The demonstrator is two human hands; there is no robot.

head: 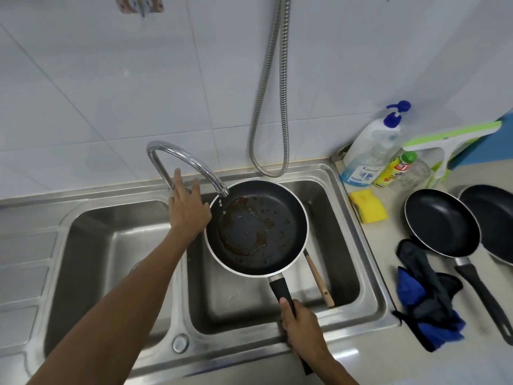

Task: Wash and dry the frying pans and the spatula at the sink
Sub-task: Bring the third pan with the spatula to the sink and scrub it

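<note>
Curled firmly round the black handle, the right hand (301, 326) held a dirty frying pan (258, 229) level over the right basin of a steel sink (373, 273), with its far rim just under the spout of the tap (188, 159). Brown grease pooled inside the pan. The left hand (188, 207), fingers straight and spread and holding nothing, reached to the tap's base, and a few drops fell from the spout. A wooden spatula (319, 279) lay in the basin beneath the pan. Two more pans (441, 223) sat on the counter (388, 365) to the right, near a yellow sponge (367, 208) and a dark cloth (427, 295). Rinsing the first pan appeared to be the step in hand. The next move likely called for opening the tap fully, then fetching the sponge.
</note>
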